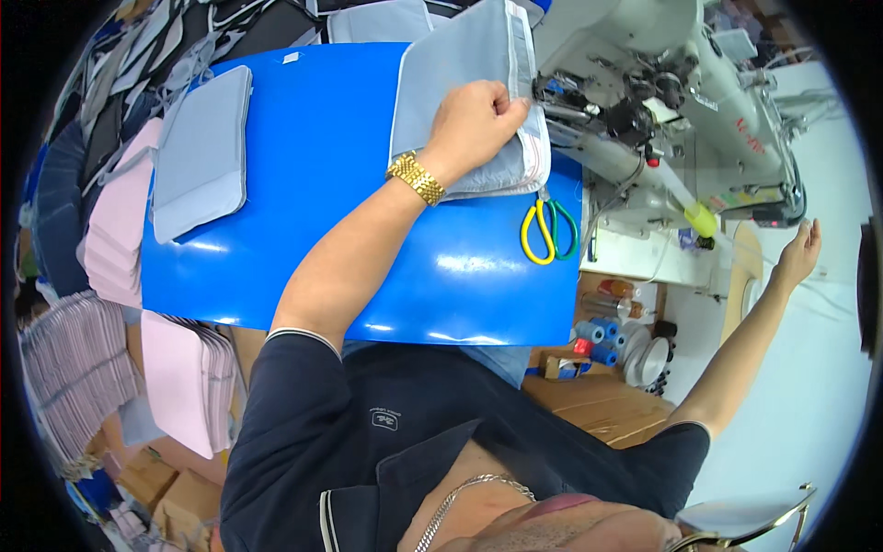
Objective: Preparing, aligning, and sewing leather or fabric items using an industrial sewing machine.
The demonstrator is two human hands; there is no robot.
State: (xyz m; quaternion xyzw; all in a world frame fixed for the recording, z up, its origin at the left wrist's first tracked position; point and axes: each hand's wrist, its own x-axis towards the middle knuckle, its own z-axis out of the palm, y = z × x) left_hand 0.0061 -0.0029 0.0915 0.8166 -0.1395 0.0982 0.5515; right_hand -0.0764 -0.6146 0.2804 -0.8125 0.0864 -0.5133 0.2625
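Observation:
My left hand [478,124], with a gold watch [417,178] on its wrist, is closed over a flat grey fabric piece [451,69], near its light-edged right side. The fingers curl at that edge, close to the sewing machine's needle area [570,95]; the fingertips are partly hidden. Just below the fabric lie scissors [549,235] with one yellow and one green handle, their blades mostly out of sight. Far to the right, my right hand [800,253] is raised beside the end of the sewing machine [708,120], fingers stretched out, holding nothing visible.
A blue work surface [340,138] carries another grey padded piece [204,152] at left. Stacks of pink-faced panels [187,382] stand beyond its left edge. Dark fabric strips [138,55] pile up at far left. Blue thread spools [602,340] sit below the machine.

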